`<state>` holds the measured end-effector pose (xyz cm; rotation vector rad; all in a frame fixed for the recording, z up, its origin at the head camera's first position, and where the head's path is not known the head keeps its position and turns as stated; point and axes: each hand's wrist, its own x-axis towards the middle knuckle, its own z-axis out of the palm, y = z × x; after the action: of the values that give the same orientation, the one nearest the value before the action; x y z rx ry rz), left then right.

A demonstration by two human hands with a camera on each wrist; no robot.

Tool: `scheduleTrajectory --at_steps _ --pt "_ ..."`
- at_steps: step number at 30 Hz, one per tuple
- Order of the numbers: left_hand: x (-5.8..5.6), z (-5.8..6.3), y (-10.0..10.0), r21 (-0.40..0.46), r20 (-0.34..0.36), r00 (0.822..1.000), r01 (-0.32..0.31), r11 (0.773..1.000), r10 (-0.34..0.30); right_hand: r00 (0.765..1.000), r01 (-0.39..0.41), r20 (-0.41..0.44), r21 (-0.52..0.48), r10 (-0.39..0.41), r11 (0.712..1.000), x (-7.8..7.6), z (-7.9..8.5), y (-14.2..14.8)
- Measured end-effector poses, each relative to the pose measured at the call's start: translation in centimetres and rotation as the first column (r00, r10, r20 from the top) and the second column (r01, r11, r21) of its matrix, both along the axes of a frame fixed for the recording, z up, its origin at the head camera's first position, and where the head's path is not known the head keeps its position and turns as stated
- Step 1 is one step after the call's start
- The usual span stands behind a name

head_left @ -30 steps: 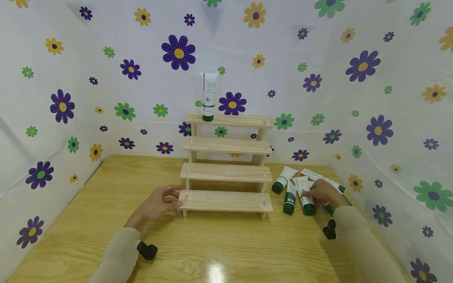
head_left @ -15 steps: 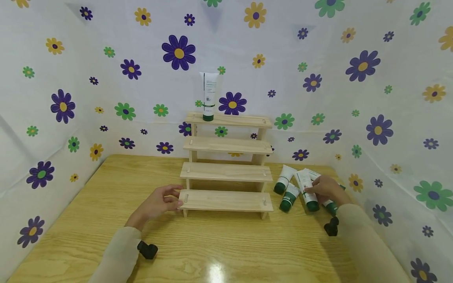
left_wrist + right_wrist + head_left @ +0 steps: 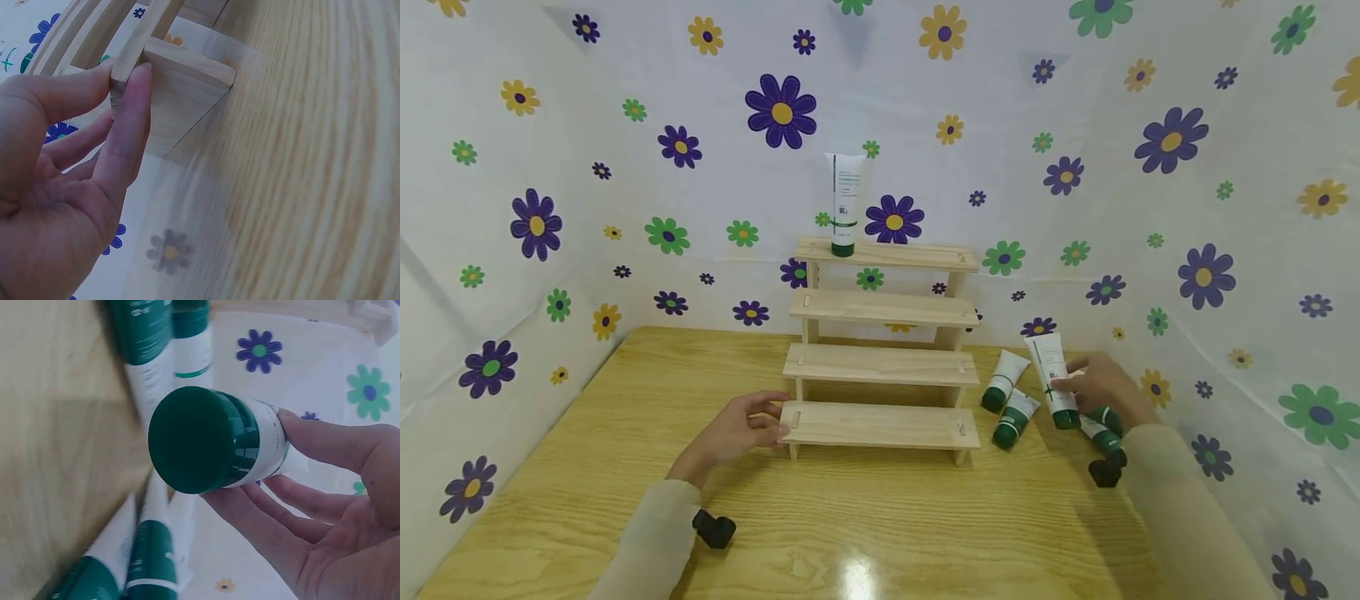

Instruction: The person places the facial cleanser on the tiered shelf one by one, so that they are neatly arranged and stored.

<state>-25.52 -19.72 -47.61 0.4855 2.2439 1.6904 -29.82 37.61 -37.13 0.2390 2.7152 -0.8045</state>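
My right hand (image 3: 1101, 387) grips a white squeeze tube with a green cap (image 3: 1054, 379), thumb on one side and fingers on the other. In the right wrist view the green cap (image 3: 190, 440) faces the camera, raised off the table. My left hand (image 3: 737, 429) pinches the left end of the lowest shelf of a wooden stepped rack (image 3: 880, 425). The left wrist view shows thumb and forefinger on the shelf's end (image 3: 128, 59). On the rack's top shelf, at its left, another tube (image 3: 846, 204) stands upright on its cap.
Between the rack and my right hand lie two tubes, one white with a green cap (image 3: 1004, 379) and one mostly green (image 3: 1015, 419). More tubes (image 3: 1101, 429) lie under my right hand, partly hidden. A flowered cloth (image 3: 700, 183) surrounds the wooden table (image 3: 850, 517) at back and sides.
The right hand has lifted its tube from the pile, drawing it up and tilting it more upright. A neighbouring green tube has swung round on the table. The left hand stays at the shelf.
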Motion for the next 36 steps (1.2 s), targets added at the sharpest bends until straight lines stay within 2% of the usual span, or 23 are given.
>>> scheduleTrajectory --at_steps 6,15,30,36 --pt "0.1 0.2 0.0 -0.016 0.009 1.000 -0.013 1.000 0.013 0.997 0.010 -0.077 -0.081 -0.016 0.997 0.3 1.9 -1.1" --pt "0.1 0.0 0.2 -0.004 0.020 1.000 -0.013 1.000 0.014 0.975 0.039 -0.212 -0.118 -0.063 0.992 0.3 4.3 -2.6" --pt "0.0 0.0 0.0 0.017 -0.007 1.000 0.018 1.000 -0.018 0.918 -0.004 -0.389 -0.191 -0.072 0.982 -0.4 8.6 -5.2" --pt "0.1 0.1 0.0 0.007 0.001 1.000 0.009 1.000 -0.009 0.901 0.011 -0.422 -0.200 -0.096 0.980 -0.7 9.9 -6.8"
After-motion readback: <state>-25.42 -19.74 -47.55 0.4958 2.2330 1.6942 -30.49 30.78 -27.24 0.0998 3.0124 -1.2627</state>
